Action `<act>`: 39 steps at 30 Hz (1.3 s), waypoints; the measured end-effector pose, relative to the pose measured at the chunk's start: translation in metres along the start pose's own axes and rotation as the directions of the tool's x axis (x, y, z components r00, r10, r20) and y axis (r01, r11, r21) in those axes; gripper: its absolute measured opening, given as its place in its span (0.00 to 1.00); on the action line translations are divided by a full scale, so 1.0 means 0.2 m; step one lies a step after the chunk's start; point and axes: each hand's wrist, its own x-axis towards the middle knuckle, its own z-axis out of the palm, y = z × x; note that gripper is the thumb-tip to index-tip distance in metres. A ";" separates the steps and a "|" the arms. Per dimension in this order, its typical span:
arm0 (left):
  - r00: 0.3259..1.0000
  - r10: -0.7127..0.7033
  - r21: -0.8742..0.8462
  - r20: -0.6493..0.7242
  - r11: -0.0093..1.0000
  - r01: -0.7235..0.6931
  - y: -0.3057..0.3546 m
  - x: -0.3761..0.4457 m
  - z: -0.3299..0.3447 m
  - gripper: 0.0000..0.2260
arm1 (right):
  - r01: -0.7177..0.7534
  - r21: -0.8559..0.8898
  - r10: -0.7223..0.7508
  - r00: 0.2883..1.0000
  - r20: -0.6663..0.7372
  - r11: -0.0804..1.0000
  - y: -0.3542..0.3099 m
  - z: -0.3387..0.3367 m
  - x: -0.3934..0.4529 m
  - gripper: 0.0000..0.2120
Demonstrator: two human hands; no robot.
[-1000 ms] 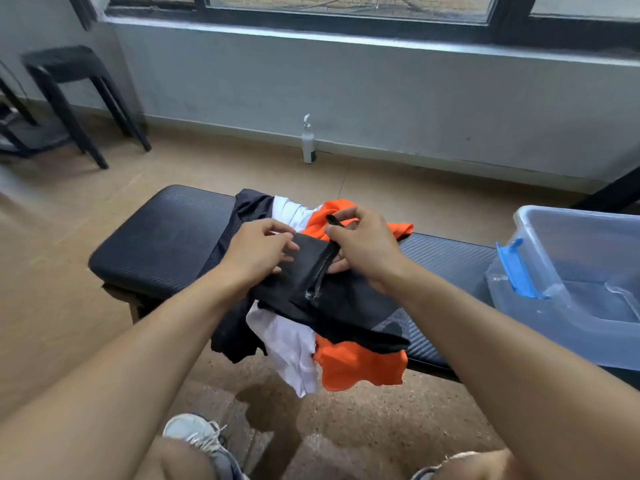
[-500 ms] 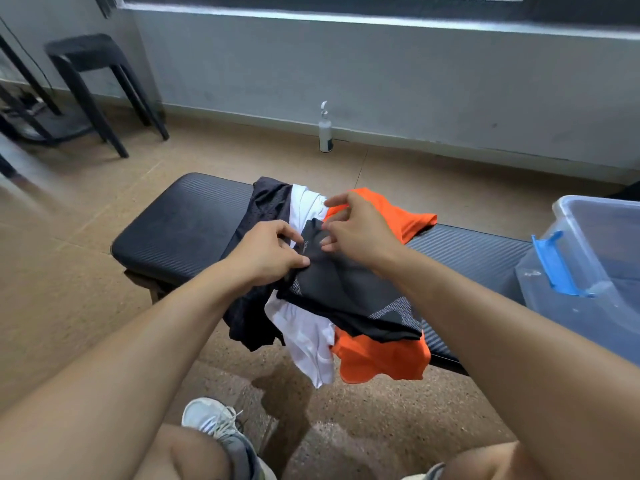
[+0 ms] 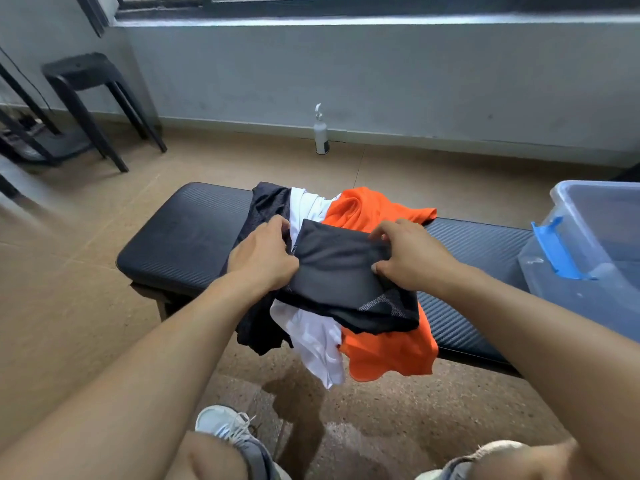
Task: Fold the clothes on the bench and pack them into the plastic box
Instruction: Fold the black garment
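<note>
From the head view, my left hand [image 3: 265,256] and right hand [image 3: 414,259] are each pinching an end of the folded black mesh garment [image 3: 346,282], which is lying atop the white and orange clothes on the padded black desk [image 3: 183,237]. It is looking light, limp and slippery, so I am judging both side edges the best hold for carrying it to the clear plastic box [image 3: 595,216] at my right.

Both hands grip a folded black garment [image 3: 341,271] atop orange [image 3: 388,355] and white [image 3: 318,344] clothes on the surface [image 3: 183,237]: left hand [image 3: 264,258] at its left edge, right hand [image 3: 408,258] seemingly pinching its right. The plastic box [image 3: 595,244] sits right.

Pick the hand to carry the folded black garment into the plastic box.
Right hand: it grips the black garment on the side nearer the plastic box; left hand would cross over.
</note>
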 end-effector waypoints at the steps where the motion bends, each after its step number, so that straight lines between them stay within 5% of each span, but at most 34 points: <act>1: 0.999 0.028 0.021 -0.024 0.999 -0.028 0.01 0.00 0.01 0.25 | -0.068 0.008 0.068 0.997 -0.028 0.998 0.01 -0.03 0.00 0.23; 4: 0.994 0.104 0.060 -0.023 0.993 -0.102 0.04 0.00 0.04 0.29 | -0.245 0.009 0.245 0.969 -0.019 0.970 0.08 -0.09 0.00 0.26; 9: 0.953 0.296 0.130 -0.065 0.949 -0.287 0.09 -0.01 0.10 0.28 | -0.398 0.123 0.361 0.900 0.246 0.909 0.11 -0.06 -0.04 0.32; 17: 0.897 0.434 0.098 0.088 0.892 -0.441 0.15 0.01 0.21 0.32 | -0.361 0.643 0.404 0.911 0.087 0.676 0.12 0.00 -0.04 0.37; 21: 0.808 0.561 -0.074 -0.178 0.811 -0.580 0.23 -0.03 0.19 0.22 | -0.248 0.895 0.441 0.895 0.065 0.370 0.06 -0.04 -0.03 0.35; 23: 0.755 0.575 -0.156 -0.315 0.753 -0.639 0.30 -0.07 0.18 0.18 | -0.181 0.932 0.386 0.921 0.048 0.315 0.03 -0.13 -0.05 0.31; 27: 0.718 0.624 -0.201 -0.307 0.695 -0.690 0.36 -0.12 0.18 0.15 | -0.110 0.907 0.246 0.969 0.008 0.405 0.06 -0.33 -0.12 0.31; 34: 0.755 0.598 0.104 0.270 0.761 -0.640 0.32 -0.09 0.33 0.32 | -0.176 0.768 0.326 0.944 -0.045 0.616 0.15 -0.29 -0.11 0.32; 39: 0.786 0.497 0.248 0.369 0.762 -0.599 0.33 -0.07 0.35 0.38 | -0.217 0.593 0.325 0.942 -0.082 0.776 0.21 -0.24 -0.08 0.33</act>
